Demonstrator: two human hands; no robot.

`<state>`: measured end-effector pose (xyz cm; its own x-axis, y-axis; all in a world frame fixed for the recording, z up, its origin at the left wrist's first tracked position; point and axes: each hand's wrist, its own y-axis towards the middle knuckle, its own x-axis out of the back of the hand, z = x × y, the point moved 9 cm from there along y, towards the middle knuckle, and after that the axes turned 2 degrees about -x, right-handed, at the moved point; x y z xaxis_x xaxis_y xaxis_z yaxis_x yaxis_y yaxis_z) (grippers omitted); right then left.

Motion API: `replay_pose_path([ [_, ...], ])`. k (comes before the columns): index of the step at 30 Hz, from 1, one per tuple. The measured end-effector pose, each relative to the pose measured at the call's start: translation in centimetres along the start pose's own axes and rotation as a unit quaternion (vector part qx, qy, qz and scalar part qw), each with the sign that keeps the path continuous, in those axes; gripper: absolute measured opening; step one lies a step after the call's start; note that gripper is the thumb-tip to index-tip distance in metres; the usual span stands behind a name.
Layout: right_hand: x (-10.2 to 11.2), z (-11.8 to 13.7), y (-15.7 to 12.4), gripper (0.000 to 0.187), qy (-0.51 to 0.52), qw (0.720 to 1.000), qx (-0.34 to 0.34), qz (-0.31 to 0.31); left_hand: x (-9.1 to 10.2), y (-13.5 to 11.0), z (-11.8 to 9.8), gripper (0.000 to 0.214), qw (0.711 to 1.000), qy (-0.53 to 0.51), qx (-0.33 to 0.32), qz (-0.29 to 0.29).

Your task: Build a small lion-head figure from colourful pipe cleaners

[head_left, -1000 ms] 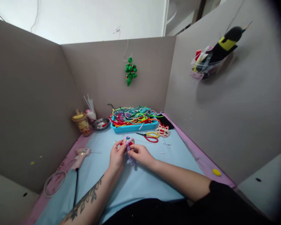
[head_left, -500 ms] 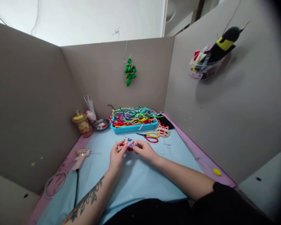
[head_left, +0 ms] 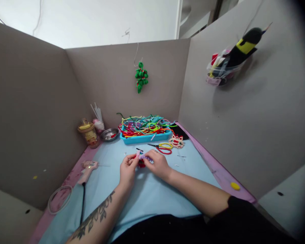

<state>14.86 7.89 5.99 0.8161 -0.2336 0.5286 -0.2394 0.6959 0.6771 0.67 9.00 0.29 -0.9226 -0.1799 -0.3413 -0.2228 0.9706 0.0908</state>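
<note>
Above the middle of the blue cloth, both hands hold a small fuzzy pipe-cleaner craft (head_left: 141, 158) in pink, lilac and red. My left hand (head_left: 128, 166) pinches its left side between thumb and fingers. My right hand (head_left: 156, 164) is closed on the right side, where a lilac strand runs under the fingers. Fingers cover much of the craft, so its full shape is hidden. Just beyond it lies a short black strip (head_left: 139, 149). Scissors (head_left: 164, 148) with red and yellow handles rest past my right hand, beside a cream and red pipe-cleaner face (head_left: 176, 141).
A blue tray (head_left: 144, 139) heaped with pipe cleaners stands at the back. Left of it are a metal bowl (head_left: 109, 135) and a lidded cup (head_left: 90, 136). A pink glue gun (head_left: 88, 171) with a black cord lies at left. Grey panels (head_left: 127, 88) enclose the table.
My right hand has shifted slightly up and left over the craft, with its fingers now further across the lilac strand. The craft has turned a little, and the black strip shows beyond it.
</note>
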Motion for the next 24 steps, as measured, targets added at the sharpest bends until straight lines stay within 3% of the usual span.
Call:
replay_pose_path([
  [12,-0.3,1.2,-0.1,0.015,-0.06,0.996,0.06,0.003,-0.4,-0.4,0.5,0.044,0.997,-0.07,0.022,0.001],
  [18,-0.5,0.6,-0.2,0.033,0.062,0.997,0.037,0.022,0.4,0.7,-0.1,0.043,0.985,-0.171,0.024,-0.008],
  [24,0.0,-1.0,-0.1,0.021,0.192,0.98,-0.054,-0.003,1.6,2.1,-0.7,0.037,0.976,-0.219,0.017,-0.002],
])
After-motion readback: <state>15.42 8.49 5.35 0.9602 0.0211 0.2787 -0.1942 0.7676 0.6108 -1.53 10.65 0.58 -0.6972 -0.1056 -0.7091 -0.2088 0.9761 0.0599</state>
